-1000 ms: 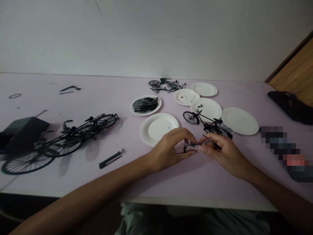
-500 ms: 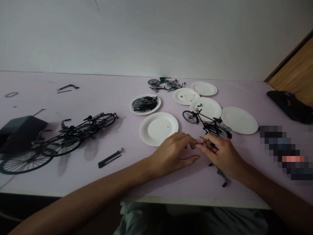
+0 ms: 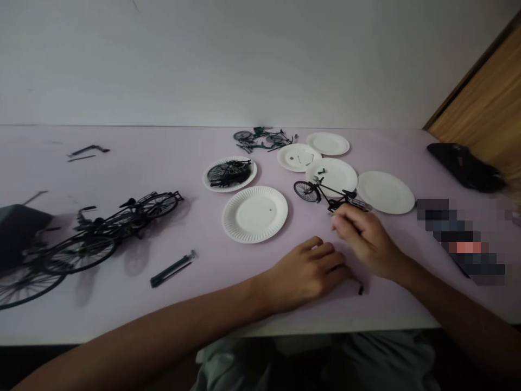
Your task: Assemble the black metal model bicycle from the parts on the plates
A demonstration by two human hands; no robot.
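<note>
My left hand [image 3: 311, 273] is palm down over the near part of the table, its fingers bent and their tips hidden. It covers most of a small dark part [image 3: 360, 289], whose end shows past the fingers. My right hand [image 3: 366, 241] is closed, thumb against the bent fingers, just in front of a black model bicycle [image 3: 325, 191]. Whatever the right hand grips is hidden. The bicycle stands with its rear wheel partly behind this hand. A ribbed paper plate [image 3: 232, 217] with a tiny speck-like piece [image 3: 271, 209] lies to the left.
Several white plates lie behind; one holds black bicycle parts [image 3: 230, 172], another thin small pieces [image 3: 305, 158]. Green-black parts [image 3: 264, 138] lie near the wall. More model bicycles [image 3: 109, 239] and a dark box [image 3: 22, 233] are at left. A black pouch [image 3: 464, 165] lies at right.
My left hand has moved away from the right fingertips, toward me and over the dark part. The thin rod seen in my right hand is now hidden. The view has shifted slightly.
</note>
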